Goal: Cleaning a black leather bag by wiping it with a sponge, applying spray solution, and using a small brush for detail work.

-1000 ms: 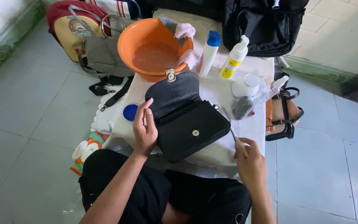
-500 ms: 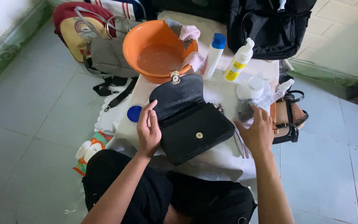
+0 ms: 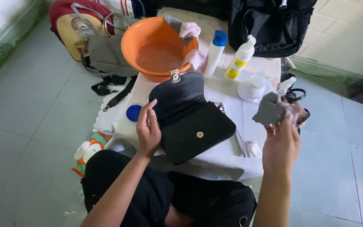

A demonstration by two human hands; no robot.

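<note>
White-draped table (image 3: 223, 90): left hand (image 3: 148, 130) flat on black purse (image 3: 192, 120); right hand (image 3: 281, 143), since raised, pinches grey cloth (image 3: 269, 110).

light: soft, even daylight | shadows: faint | glare: mild on my floor tiles (image 3: 30, 109) | blur: slight at edges

Black leather handbag (image 3: 192, 122), flap opened upward to expose a round gold snap on the body and a gold clasp at the flap's tip; laid diagonally on the white-covered table (image 3: 227, 155), the flap's tip reaching the orange basin (image 3: 158, 46). Crumpled grey cloth (image 3: 269, 110), held raised above the table's right edge, well apart from the handbag.
</note>
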